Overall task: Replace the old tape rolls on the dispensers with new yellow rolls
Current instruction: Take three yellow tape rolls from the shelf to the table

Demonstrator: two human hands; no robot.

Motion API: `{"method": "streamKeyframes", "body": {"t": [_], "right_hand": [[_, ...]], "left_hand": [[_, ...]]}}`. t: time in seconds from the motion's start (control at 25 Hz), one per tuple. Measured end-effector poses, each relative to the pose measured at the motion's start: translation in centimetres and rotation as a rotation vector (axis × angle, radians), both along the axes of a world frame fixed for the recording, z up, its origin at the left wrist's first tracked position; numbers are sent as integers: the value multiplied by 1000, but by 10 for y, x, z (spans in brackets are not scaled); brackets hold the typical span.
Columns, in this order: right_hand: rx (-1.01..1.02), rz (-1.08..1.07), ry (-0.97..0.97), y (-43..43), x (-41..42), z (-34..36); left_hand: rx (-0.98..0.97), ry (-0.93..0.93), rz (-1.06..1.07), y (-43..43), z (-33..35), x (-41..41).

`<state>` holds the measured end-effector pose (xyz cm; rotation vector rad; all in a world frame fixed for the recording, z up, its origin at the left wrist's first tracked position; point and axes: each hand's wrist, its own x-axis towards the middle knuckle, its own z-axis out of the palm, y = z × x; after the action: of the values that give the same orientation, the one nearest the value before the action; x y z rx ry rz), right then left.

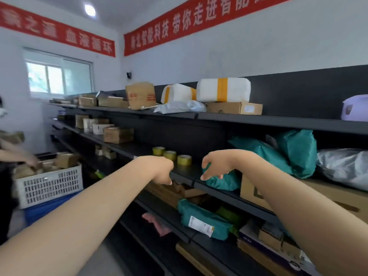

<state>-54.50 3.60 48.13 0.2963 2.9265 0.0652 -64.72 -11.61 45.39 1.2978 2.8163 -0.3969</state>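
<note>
Against the long wall stands a dark shelf rack (123, 146), and the step in hand looks like fetching new stock from its middle level. Both bare arms reach toward it. The left hand (163, 172) droops from a bent wrist, fingers loosely curled with nothing seen in them. The right hand (215, 168) hangs with fingers spread and relaxed, empty too. Three yellow tape rolls (169, 155) sit in a short row on that shelf, just beyond and between the hands, the nearest one (184, 159) close to the left knuckles. Neither hand touches a roll. A good pick would likely come from above, thumb and fingers across the nearest roll's outer rim, lifted straight up so its neighbours are not knocked along the shelf. No dispenser shows anywhere, so I judge the swap itself has not begun.

Around this, a big teal bag (298, 150) slumps on the same shelf to the right, with a cardboard box (253, 193) in front of it and a smaller teal parcel (223, 182) right under the right hand; these crowd that side. A white crate (49, 184) of boxes sits at far left, where another person's hand (29, 159) works, well apart from the rolls.
</note>
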Motion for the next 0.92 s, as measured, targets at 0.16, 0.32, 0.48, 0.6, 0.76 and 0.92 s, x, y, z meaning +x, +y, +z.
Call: {"method": "streamKeyframes", "body": {"t": [0.16,0.32,0.48,0.6,0.76,0.92], "right_hand": [[-57,168,69,-39,-30,-2],[-94,313,260,-67,-60,-21],[-68,360,237,-82,-85,-44],[-89,331,244,-87,-106,-45],[-128,256,227,-97,-135,-36],[-69,226,181,-114,-170,-43]], "left_hand": [[74,4,160,-61,7,-11],[284,-42,243,-106,2,-30],[168,-64,292,-127,-9,-48],[138,-68,301,-139,-16,-67],[166,-71,266,-148,-31,-97],[176,-71,215,-159,-45,-141]]}}
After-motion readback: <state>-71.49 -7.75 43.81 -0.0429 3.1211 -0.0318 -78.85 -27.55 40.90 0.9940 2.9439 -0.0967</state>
